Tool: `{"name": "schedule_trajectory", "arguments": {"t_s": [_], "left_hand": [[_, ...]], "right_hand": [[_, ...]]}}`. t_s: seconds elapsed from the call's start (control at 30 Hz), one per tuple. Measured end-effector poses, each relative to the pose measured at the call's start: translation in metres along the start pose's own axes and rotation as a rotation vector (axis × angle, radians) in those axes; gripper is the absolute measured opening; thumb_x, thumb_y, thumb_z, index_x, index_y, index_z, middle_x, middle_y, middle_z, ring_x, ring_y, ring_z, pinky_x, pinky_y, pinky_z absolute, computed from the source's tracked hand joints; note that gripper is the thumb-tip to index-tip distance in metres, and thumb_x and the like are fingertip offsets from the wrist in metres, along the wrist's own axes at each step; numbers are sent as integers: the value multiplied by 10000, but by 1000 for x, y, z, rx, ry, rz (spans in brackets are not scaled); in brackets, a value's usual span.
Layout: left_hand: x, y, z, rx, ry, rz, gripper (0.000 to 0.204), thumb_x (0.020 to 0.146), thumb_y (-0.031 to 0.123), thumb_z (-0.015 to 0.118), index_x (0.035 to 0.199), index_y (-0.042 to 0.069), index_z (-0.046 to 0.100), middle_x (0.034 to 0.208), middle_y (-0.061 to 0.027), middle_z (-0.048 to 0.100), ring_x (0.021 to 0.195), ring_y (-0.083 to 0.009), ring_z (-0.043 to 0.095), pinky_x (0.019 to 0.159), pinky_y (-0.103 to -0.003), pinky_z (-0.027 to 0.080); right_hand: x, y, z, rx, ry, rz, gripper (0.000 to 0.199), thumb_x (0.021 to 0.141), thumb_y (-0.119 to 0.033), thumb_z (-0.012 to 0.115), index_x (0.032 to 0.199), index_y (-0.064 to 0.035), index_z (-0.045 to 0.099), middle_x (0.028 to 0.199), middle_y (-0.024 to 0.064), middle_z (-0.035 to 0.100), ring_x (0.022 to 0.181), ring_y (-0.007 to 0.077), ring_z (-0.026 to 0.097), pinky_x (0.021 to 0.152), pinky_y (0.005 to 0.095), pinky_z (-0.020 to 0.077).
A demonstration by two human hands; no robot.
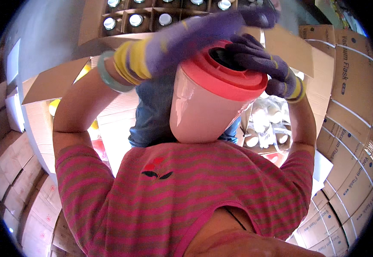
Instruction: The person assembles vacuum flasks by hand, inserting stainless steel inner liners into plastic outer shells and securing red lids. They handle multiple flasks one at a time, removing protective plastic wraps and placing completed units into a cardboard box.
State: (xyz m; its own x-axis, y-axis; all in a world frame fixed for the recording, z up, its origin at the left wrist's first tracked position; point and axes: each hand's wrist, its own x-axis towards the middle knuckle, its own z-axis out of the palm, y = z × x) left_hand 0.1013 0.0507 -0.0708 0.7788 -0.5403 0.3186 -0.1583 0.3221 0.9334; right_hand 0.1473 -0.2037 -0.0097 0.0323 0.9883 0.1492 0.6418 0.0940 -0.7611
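Note:
A large pink flask (pixel 208 107) with a red collar leans against my chest. A dark round area shows at its top. My right hand (pixel 261 60), in a purple and yellow knit glove, curls its fingers over the collar beside this dark area. Across the top reaches my left hand (pixel 220 32), gloved alike and smeared by motion. Its fingers extend past the flask's far side, and I cannot make out whether they touch anything. The left forearm and glove cover part of the collar.
Ahead stands a divided carton (pixel 145 38) of white-capped bottles. An open carton (pixel 53 92) with yellow-topped items is at left; on the right, plastic-wrapped white items (pixel 270 115) lie in another. Strapped cartons (pixel 353 81) are stacked at right, more boxes (pixel 13 171) at left.

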Motion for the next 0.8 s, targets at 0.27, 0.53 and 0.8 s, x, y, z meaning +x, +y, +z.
{"name": "schedule_trajectory", "arguments": {"t_s": [0.27, 0.53, 0.8], "left_hand": [[-15, -17, -13, -70, -29, -54, 575, 1003, 280, 460, 1479, 14, 279, 1468, -140, 398, 1319, -236, 435, 1119, -368, 338], [-13, 8, 5, -76, -41, -39, 548, 1000, 258, 466, 1473, 31, 310, 1466, -122, 413, 1315, -235, 444, 1114, -365, 349], [-13, -26, -3, -147, -25, -30, 524, 997, 237, 472, 1468, 48, 341, 1464, -104, 428, 1312, -234, 452, 1109, -362, 360]], "right_hand": [[47, -45, 34, -221, 223, 192, 431, 949, -314, 502, 1210, 12, 608, 1252, 200, 604, 1192, 406, 546, 1028, 438, 417], [-1, 19, 14, 128, 103, -58, 643, 834, -385, 635, 1352, -19, 529, 1397, 166, 510, 1353, 372, 393, 1145, 490, 215], [27, -25, 41, 6, 367, 187, 358, 886, -169, 612, 1207, -11, 625, 1220, 189, 632, 1183, 354, 569, 1048, 427, 402]]}}
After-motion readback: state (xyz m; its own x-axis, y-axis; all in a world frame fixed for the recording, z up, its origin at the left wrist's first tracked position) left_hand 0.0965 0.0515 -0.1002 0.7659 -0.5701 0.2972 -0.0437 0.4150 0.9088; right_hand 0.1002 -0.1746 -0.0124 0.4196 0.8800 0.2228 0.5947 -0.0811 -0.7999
